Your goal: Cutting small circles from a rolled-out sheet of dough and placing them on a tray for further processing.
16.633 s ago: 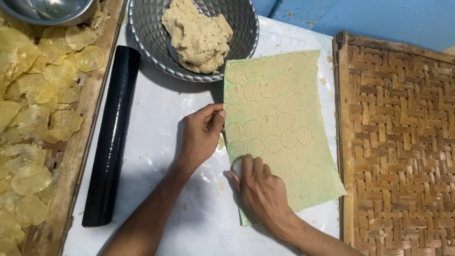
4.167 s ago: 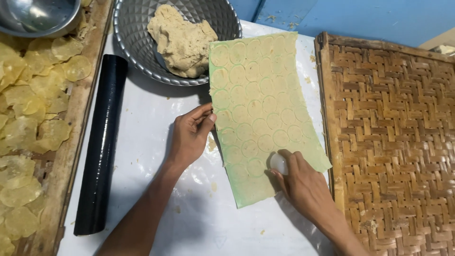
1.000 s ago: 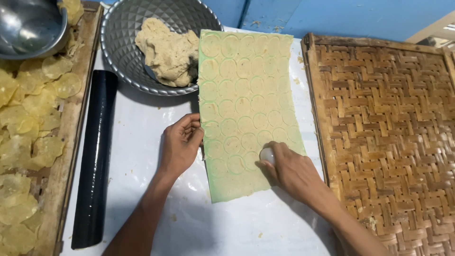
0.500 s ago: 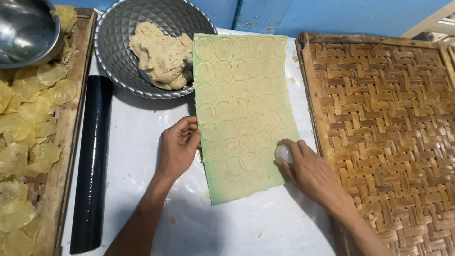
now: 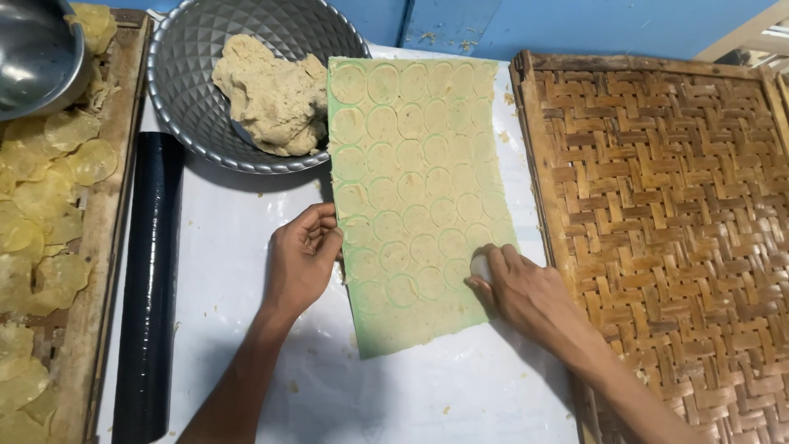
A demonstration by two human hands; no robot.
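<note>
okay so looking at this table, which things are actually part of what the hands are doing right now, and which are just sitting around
In use:
left hand, steadying the sheet's edge
right hand, pressing a small white round cutter
rolled dough sheet, marked with circles

Lying about:
black rolling pin
grey bowl of dough
woven tray
tray of thin discs
metal bowl

Blk roller (image 5: 146, 288), bowl w/ dough lump (image 5: 271, 94), woven tray (image 5: 682, 230) at right.
</note>
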